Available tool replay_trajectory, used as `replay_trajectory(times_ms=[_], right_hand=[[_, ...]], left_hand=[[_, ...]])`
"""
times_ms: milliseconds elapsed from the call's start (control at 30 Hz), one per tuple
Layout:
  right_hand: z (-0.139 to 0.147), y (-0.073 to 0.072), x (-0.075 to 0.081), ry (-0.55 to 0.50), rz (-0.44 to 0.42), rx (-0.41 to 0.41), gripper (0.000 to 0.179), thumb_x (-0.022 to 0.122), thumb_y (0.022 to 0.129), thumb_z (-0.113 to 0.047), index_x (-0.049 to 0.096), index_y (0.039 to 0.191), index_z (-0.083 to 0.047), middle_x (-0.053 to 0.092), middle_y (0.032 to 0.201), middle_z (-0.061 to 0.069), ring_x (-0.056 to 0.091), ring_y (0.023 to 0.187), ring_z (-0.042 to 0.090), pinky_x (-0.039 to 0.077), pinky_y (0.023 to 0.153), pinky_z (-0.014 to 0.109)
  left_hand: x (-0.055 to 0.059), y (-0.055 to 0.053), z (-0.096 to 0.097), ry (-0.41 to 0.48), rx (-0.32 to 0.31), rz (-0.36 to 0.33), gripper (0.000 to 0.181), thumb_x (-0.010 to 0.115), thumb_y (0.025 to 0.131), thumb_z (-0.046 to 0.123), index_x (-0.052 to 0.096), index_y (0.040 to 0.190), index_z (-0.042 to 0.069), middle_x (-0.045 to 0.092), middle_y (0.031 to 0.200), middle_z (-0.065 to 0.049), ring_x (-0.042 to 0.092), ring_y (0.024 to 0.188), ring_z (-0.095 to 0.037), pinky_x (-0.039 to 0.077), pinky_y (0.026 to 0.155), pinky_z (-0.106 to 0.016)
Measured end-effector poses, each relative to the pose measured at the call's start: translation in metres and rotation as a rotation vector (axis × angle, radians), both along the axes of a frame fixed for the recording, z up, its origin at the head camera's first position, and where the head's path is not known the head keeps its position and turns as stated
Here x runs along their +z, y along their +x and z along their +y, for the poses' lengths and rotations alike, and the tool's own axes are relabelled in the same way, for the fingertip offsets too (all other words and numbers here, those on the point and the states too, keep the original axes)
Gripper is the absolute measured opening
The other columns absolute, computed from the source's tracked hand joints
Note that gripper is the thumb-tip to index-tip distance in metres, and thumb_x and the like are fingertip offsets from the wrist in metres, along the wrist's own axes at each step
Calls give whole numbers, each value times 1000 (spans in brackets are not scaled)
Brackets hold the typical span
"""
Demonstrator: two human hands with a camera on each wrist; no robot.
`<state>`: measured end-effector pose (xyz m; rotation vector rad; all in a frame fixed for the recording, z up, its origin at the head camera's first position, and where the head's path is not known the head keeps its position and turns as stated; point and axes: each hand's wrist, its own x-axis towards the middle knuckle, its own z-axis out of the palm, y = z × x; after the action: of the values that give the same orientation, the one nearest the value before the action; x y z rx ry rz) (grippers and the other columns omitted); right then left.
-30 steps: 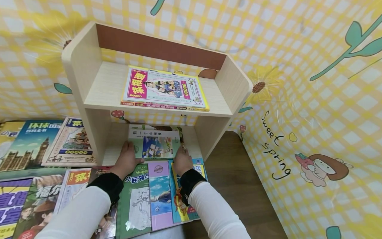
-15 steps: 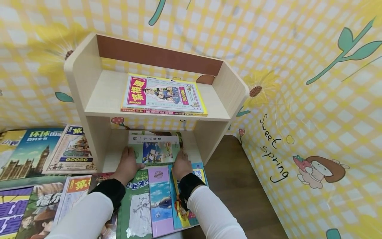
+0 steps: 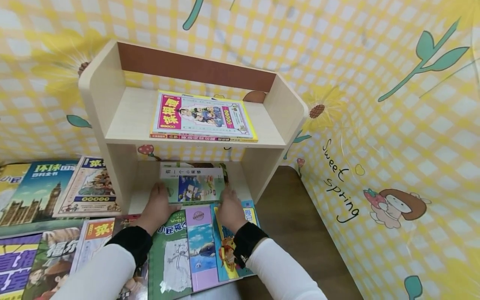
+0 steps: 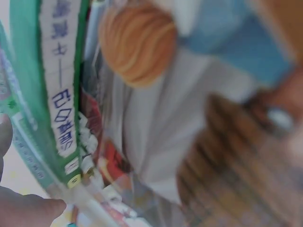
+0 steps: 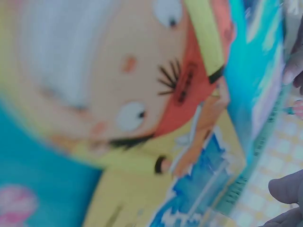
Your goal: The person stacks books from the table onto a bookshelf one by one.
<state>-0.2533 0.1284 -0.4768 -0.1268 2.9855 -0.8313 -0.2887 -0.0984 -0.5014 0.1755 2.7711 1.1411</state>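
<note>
On the lower shelf, in the head view, a green picture-covered book (image 3: 198,187) lies flat on another book (image 3: 187,165), which shows behind it. My left hand (image 3: 159,206) lies at its left end, thumb along the front edge. At the right end rests my right hand (image 3: 230,210), fingers extended forward along the side. In the left wrist view the left thumb (image 4: 28,204) is beside slim book spines (image 4: 28,137). The right thumb (image 5: 286,189) is near a green spine (image 5: 258,161) in the right wrist view. Some fingertips are hidden.
The wooden shelf unit (image 3: 101,96) has a stack of books (image 3: 202,116) on top. In front lie a green diary book (image 3: 170,254), a lilac book (image 3: 202,246) and a yellow-and-blue book (image 3: 228,254). More books (image 3: 45,191) spread left. Patterned cloth (image 3: 375,125) covers the walls.
The head view has shifted slightly. Both hands stay at the ends of the green book; the right hand's fingers lie a little closer against it. The books look unmoved.
</note>
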Motion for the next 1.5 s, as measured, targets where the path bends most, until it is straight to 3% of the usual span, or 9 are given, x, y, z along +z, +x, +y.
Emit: replay_trajectory(times_ms=[133, 267, 433, 567, 700, 867, 1033, 1300, 1500], right_hand=[[14, 14, 14, -49, 19, 9, 58, 50, 100, -9, 23, 150, 6, 23, 156, 23, 18, 145, 37, 22, 115, 50], [28, 33, 23, -107, 49, 10, 59, 50, 100, -9, 21, 150, 5, 22, 156, 23, 18, 145, 36, 22, 116, 49], [41, 57, 20, -130, 84, -52, 65, 56, 98, -12, 22, 152, 1, 22, 157, 18, 18, 145, 34, 24, 114, 50], [50, 78, 17, -140, 49, -144, 66, 58, 97, -17, 24, 152, -3, 24, 157, 15, 16, 146, 30, 25, 113, 51], [59, 94, 13, -179, 24, -218, 66, 59, 97, -19, 25, 152, -3, 25, 157, 15, 16, 146, 31, 24, 113, 52], [67, 108, 3, -218, -14, -287, 70, 64, 94, -23, 30, 151, -4, 25, 157, 17, 19, 145, 34, 25, 112, 55], [74, 116, -10, -200, -42, -369, 74, 73, 87, -28, 38, 146, -3, 32, 152, 21, 33, 138, 41, 36, 105, 57], [85, 115, -21, -158, -109, -433, 90, 79, 78, -41, 36, 145, 2, 44, 141, 26, 44, 128, 44, 42, 99, 58], [87, 102, -20, -173, -202, -482, 92, 79, 78, -42, 34, 145, 4, 45, 139, 29, 44, 127, 45, 41, 99, 60]], left_hand=[[14, 13, -5, -1, -23, 76, 99, 70, 89, 19, -2, 147, -14, -6, 152, -39, 1, 140, -53, 18, 110, -63], [24, 30, -12, -6, -33, 142, 99, 72, 88, 19, 0, 150, -10, -3, 154, -35, 5, 140, -53, 21, 108, -65], [28, 58, -23, -22, -35, 210, 104, 75, 84, 19, 0, 152, -4, 3, 154, -34, 13, 138, -54, 26, 103, -68], [28, 86, -33, -75, -34, 229, 107, 77, 82, 22, 1, 154, 2, 4, 154, -33, 18, 134, -57, 28, 97, -73], [24, 112, -42, -129, -24, 312, 108, 82, 75, 26, 11, 153, 0, 11, 152, -35, 24, 129, -60, 26, 94, -76], [23, 136, -49, -219, -33, 409, 104, 86, 69, 30, 27, 150, 2, 17, 151, -34, 12, 139, -53, 16, 94, -81], [22, 155, -47, -305, -53, 419, 102, 86, 67, 35, 32, 150, 11, 20, 150, -32, 4, 142, -51, 18, 88, -84], [16, 179, -40, -321, -74, 448, 96, 89, 62, 34, 44, 144, 13, 35, 141, -30, 33, 125, -57, 22, 88, -82], [11, 189, -38, -274, -73, 479, 90, 90, 59, 33, 50, 137, 13, 43, 137, -27, 39, 122, -52, 24, 88, -81]])
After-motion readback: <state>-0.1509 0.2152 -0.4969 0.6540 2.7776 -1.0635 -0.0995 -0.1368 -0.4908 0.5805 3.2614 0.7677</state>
